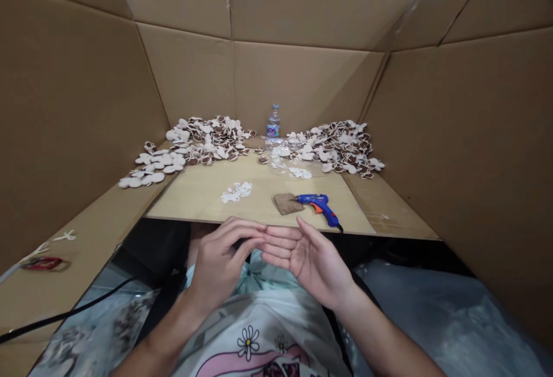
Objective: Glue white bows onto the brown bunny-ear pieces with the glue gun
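My left hand and my right hand meet in front of my lap, just below the near edge of a pale wooden board. The right palm faces up with fingers stretched out; the left hand's fingertips rest on the right fingers. Neither hand holds anything I can see. A blue glue gun lies on the board just beyond my right hand, its tip on a small brown pad. A little heap of white cutouts lies left of it.
Piles of brown-and-white round pieces lie at the back left and back right, with a small water bottle between them. Tall cardboard walls enclose the board. A red tool and black cable lie at left.
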Demonstrator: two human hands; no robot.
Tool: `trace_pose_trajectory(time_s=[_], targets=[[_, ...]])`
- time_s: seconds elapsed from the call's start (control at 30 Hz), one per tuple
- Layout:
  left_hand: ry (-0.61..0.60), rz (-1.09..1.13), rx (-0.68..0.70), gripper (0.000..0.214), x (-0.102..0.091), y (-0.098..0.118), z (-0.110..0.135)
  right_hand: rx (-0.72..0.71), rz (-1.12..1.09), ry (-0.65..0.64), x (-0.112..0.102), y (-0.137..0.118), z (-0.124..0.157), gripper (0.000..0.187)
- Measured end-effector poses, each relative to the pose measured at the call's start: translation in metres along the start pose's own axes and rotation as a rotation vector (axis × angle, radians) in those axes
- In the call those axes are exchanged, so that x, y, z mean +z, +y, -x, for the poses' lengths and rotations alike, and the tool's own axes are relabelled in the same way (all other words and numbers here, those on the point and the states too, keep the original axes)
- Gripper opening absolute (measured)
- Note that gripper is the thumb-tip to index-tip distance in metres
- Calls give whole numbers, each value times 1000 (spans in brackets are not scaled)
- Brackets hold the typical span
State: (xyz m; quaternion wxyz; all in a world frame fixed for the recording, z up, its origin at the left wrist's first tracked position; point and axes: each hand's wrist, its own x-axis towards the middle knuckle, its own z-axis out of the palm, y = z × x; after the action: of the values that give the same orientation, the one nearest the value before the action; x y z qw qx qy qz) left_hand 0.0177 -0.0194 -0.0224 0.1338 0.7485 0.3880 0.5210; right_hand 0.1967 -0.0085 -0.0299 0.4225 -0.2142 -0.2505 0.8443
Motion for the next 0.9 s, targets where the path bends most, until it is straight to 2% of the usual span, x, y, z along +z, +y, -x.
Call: trace_pose_trajectory(time_s=[0.3, 0.37, 0.43, 0.53, 0.6, 0.73, 0.9], targets=[[-15, -129, 166, 12, 5, -1, 3, -22, -1, -11, 2, -5, 3, 57], [-14, -128, 155, 12, 5, -2, 4, -25, -8, -8, 3, -6, 4, 55], [20, -53, 26, 12, 4, -2, 4, -25, -7, -13, 4, -7, 5, 54], [77, 162, -295, 9, 0, -3, 4, -37, 6, -32, 4, -10, 7, 53], [75, 327, -462, 7, -2, -4, 3, -55, 18, -37, 3, -12, 7, 52], [98, 604, -635, 10, -5, -9, 0, -95, 90, -19, 1, -17, 6, 49], [132, 839, -800, 21, -5, -9, -4, -175, 226, 62, -1, -32, 14, 45]])
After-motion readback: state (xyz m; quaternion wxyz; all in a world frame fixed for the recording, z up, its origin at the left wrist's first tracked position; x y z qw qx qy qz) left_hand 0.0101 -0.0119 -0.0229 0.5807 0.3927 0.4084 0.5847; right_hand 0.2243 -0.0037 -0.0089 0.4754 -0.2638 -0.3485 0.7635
